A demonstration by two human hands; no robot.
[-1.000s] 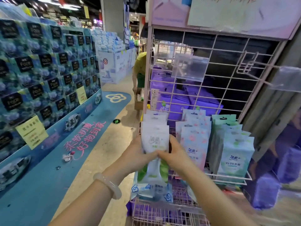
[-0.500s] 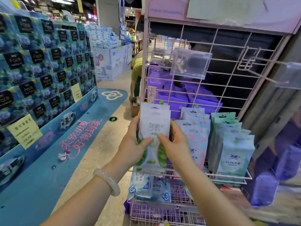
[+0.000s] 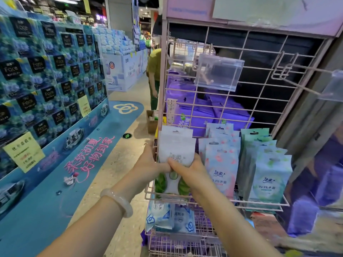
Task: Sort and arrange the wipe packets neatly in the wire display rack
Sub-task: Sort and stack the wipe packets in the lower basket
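A person's left hand (image 3: 148,166) and right hand (image 3: 193,171) are both pinching a stack of white-and-green wipe packets (image 3: 176,151), standing upright at the left end of the pink wire rack (image 3: 259,202), beside pink packets (image 3: 221,164)

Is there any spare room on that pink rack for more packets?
The basket shelf is crowded: white packets gripped by both hands, then pink packets and green packets side by side. Free room: the bare hook and grid above.
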